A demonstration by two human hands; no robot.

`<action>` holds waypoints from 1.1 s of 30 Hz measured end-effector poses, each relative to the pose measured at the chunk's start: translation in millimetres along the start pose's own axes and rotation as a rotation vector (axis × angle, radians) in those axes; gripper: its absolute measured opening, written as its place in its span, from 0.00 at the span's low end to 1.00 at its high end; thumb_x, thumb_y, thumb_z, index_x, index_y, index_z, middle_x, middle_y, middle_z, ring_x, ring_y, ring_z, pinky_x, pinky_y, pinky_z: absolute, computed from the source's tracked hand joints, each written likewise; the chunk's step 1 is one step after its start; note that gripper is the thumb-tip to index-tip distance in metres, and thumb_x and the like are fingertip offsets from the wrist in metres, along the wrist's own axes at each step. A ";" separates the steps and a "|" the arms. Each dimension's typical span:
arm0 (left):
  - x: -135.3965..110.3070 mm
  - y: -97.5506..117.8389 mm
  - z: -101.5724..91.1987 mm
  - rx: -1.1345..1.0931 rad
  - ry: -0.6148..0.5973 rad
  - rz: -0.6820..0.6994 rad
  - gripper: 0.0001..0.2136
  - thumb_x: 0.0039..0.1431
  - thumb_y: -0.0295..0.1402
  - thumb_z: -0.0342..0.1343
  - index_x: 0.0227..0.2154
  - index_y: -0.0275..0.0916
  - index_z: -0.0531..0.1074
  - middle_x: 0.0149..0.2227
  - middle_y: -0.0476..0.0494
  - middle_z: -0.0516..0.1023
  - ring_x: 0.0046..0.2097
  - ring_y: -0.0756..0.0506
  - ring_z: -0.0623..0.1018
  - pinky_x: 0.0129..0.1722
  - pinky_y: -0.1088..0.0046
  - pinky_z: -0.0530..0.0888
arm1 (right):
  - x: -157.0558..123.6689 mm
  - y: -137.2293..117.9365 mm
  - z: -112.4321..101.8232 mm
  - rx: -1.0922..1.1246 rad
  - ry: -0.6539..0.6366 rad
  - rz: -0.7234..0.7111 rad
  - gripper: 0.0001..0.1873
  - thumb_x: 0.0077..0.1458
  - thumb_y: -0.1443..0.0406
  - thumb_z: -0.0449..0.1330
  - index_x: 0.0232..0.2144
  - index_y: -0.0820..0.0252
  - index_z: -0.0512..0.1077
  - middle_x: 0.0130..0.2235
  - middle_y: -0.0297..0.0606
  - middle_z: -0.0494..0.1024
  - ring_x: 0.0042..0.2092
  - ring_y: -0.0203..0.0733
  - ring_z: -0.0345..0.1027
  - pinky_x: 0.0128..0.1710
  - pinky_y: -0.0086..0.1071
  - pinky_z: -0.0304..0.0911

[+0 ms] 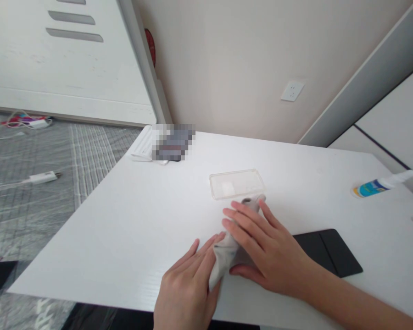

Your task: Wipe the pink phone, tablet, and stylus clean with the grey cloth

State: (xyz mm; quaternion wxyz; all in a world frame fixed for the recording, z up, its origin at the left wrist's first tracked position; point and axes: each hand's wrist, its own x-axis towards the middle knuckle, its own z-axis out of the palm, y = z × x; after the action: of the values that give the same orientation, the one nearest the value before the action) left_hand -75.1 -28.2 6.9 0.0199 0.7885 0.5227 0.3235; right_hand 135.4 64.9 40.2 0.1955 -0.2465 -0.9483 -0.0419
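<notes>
A rolled or folded grey sock (231,243) lies on the white table (89,247), its far end pointing towards a clear plastic box lid (237,184). My right hand (268,252) comes in from the lower right and grips the sock's middle, with the fingers over it and the thumb below. At the lower edge of the view, my left hand (187,288) holds the sock's near end from the left. Both hands hide much of the sock. The sock's tip stops just short of the lid.
A black folding tablet case (330,252) lies right of my hands. A tube with a blue label (376,187) lies at the far right. A pixelated object (174,143) and white item sit at the far corner. Cables and a charger (43,177) lie on the floor.
</notes>
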 end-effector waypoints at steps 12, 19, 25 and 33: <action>4.9 -2.5 -21.8 -0.553 -0.081 -0.719 0.15 0.67 0.45 0.56 0.35 0.43 0.83 0.35 0.52 0.87 0.37 0.44 0.85 0.35 0.75 0.80 | -11.1 44.2 -6.5 0.321 0.531 0.724 0.12 0.71 0.60 0.53 0.50 0.57 0.72 0.41 0.39 0.80 0.37 0.44 0.76 0.35 0.34 0.71; 3.5 -1.4 -22.7 -0.448 -0.053 -0.602 0.13 0.67 0.42 0.56 0.37 0.43 0.84 0.35 0.52 0.87 0.36 0.43 0.86 0.34 0.74 0.80 | -11.2 38.3 1.3 0.334 0.490 0.617 0.14 0.71 0.63 0.52 0.54 0.57 0.71 0.45 0.41 0.81 0.40 0.45 0.77 0.37 0.33 0.73; 2.5 5.1 -12.3 -0.348 0.066 -0.191 0.10 0.67 0.28 0.54 0.47 0.43 0.77 0.41 0.49 0.87 0.38 0.48 0.86 0.41 0.80 0.80 | 2.6 -4.2 -4.8 0.327 0.222 0.155 0.19 0.72 0.64 0.47 0.59 0.59 0.70 0.59 0.37 0.77 0.63 0.44 0.67 0.70 0.44 0.51; -3.2 -0.9 -7.8 -0.188 0.130 0.003 0.16 0.64 0.20 0.49 0.51 0.37 0.72 0.43 0.41 0.86 0.39 0.49 0.86 0.41 0.82 0.80 | 2.9 -13.0 -1.1 0.046 0.090 0.047 0.45 0.64 0.39 0.52 0.64 0.73 0.63 0.65 0.49 0.69 0.70 0.51 0.53 0.74 0.48 0.33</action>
State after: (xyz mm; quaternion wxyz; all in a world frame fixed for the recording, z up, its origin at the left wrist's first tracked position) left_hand -80.8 -32.8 11.1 0.0595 0.7614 0.4888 0.4216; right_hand 127.2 54.6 42.6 0.2447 -0.2618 -0.9332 -0.0264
